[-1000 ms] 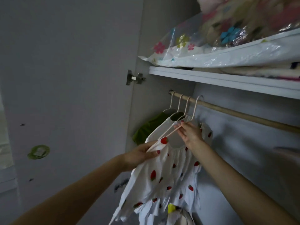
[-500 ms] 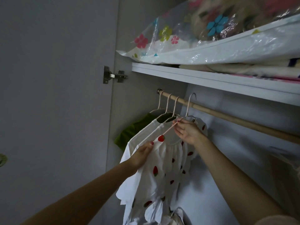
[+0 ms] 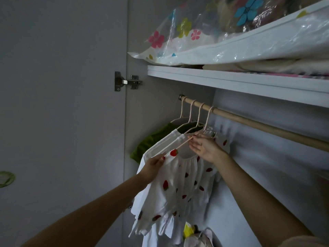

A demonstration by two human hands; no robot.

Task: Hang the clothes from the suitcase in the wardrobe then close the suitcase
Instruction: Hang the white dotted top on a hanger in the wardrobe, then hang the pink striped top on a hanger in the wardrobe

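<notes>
A white dress with red strawberries (image 3: 178, 189) hangs on a pale pink hanger (image 3: 207, 120) whose hook sits over the wooden wardrobe rod (image 3: 267, 129). My left hand (image 3: 154, 167) pinches the dress's left shoulder. My right hand (image 3: 204, 146) holds the hanger's arm at the neckline. Left of it on the rod hang three more pale hangers, with a white garment (image 3: 165, 142) and a green garment (image 3: 151, 139). The suitcase is out of view.
The open wardrobe door (image 3: 62, 113) stands at the left on a metal hinge (image 3: 124, 82). A white shelf (image 3: 249, 82) above the rod carries a flowered plastic storage bag (image 3: 231, 38) and folded bedding. Bare rod runs to the right.
The hanger's hook has dropped fully onto the rod. The view has swung left and closer. Both hands keep their hold on dress and hanger.
</notes>
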